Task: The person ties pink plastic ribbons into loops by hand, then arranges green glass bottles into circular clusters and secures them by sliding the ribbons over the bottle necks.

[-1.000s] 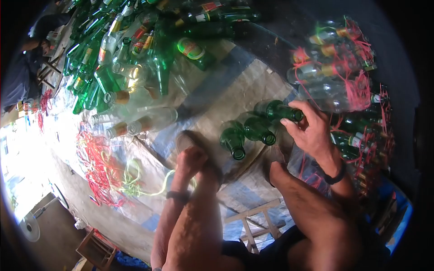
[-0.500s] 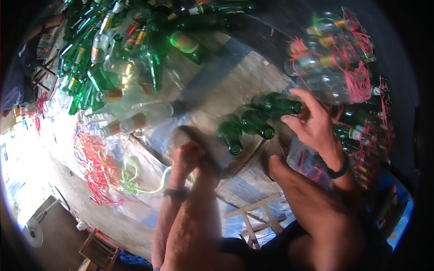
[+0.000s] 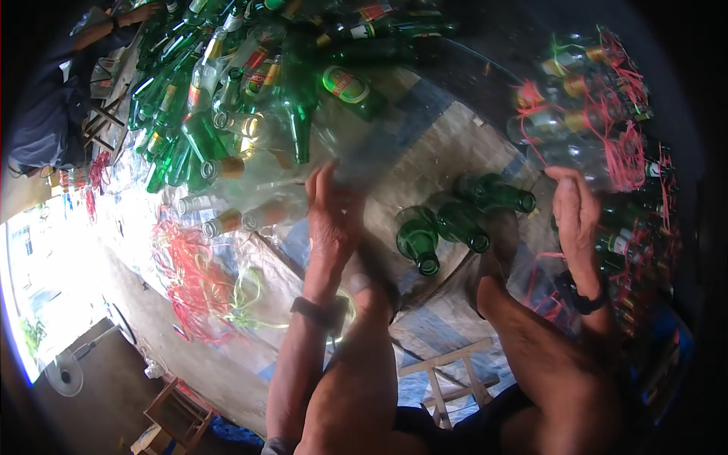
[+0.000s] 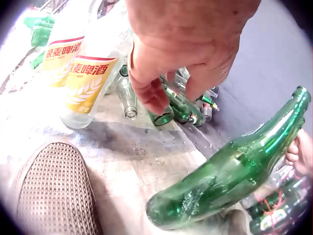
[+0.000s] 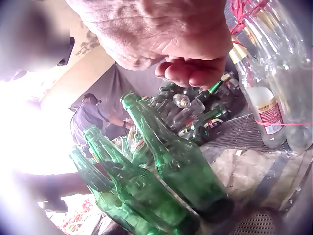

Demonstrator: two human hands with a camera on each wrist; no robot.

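Three green glass bottles (image 3: 418,236) stand close together in a row between the person's feet in the head view. The left hand (image 3: 332,216) hangs with loosely bent fingers, holding nothing, beside the clear bottles (image 3: 274,211) on the left. In the left wrist view, two clear bottles with yellow labels (image 4: 87,87) stand left of that hand, and a green bottle (image 4: 220,176) is at lower right. The right hand (image 3: 576,220) is raised to the right of the row, its fingers bent and nothing in them. Beneath it in the right wrist view are the three green bottle necks.
A heap of green and clear bottles (image 3: 182,129) lies at back left. Clear bottles bound with pink twine (image 3: 565,121) are at right. Loose red twine (image 3: 186,280) lies on the left of the sheet. Another person (image 5: 90,120) is beyond the heap.
My right hand has let go of the rightmost green bottle's neck and moved off to the right. My left hand has risen from beside the left shin and moved forward, its fingers unfolding.
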